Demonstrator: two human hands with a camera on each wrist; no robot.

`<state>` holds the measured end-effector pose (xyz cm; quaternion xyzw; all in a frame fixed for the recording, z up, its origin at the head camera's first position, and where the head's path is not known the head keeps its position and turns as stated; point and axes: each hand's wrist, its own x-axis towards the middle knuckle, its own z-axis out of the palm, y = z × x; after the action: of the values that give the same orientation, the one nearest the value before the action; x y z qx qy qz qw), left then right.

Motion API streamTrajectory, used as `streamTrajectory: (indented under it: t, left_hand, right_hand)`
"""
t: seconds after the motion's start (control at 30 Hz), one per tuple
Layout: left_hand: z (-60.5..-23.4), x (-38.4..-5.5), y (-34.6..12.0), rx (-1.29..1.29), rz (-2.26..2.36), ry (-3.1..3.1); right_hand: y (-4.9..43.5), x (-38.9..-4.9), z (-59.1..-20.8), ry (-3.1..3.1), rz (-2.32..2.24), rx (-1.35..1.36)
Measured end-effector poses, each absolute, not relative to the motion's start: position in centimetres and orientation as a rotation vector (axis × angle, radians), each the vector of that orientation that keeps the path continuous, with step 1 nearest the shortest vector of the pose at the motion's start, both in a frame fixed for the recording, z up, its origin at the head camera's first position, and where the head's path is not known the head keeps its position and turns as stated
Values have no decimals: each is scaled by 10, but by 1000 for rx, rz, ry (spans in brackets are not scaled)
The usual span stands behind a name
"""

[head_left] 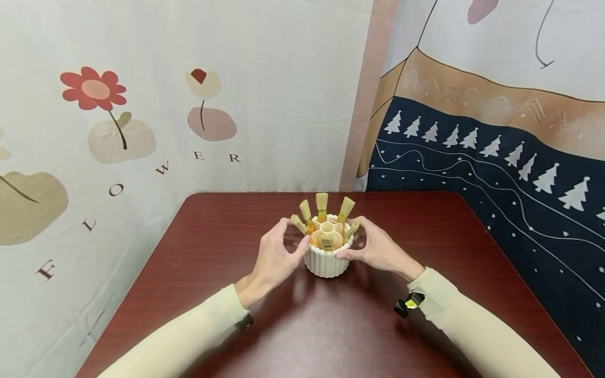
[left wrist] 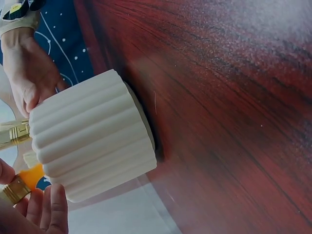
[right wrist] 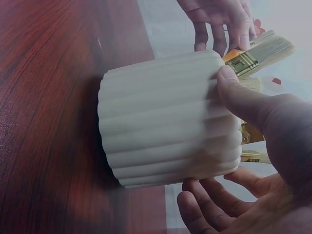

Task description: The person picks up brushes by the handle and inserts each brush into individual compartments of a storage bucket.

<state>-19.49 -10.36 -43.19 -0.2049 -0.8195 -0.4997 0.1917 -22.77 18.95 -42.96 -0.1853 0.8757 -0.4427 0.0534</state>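
A white ribbed pot with a flower-shaped divided insert stands on the table. In the right wrist view my right hand grips its rim, thumb on one side and fingers curled against another. Several flat paintbrushes stand in the pot, bristles up and fanned outward, such as the back brush. At the pot's left, my left hand has thumb and fingers around an orange-handled paintbrush near its metal ferrule. The fingers sit close to the rim; how firmly they hold is hard to see.
The dark red wooden table has rounded back corners. A pale curtain with flower prints hangs behind and to the left. To the right hangs a navy cloth with white trees.
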Motion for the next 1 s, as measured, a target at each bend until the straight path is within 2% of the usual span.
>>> streamTrajectory:
  t: [0.5, 1.0]
  left_hand:
    - [-434, -197, -103, -574, -1376, -2324]
    - [-435, -198, -103, -570, -1143, -2411]
  right_hand:
    - [189, -227, -428, 2669, -1351, -547]
    - [188, -226, -428, 2650, -1357, -524]
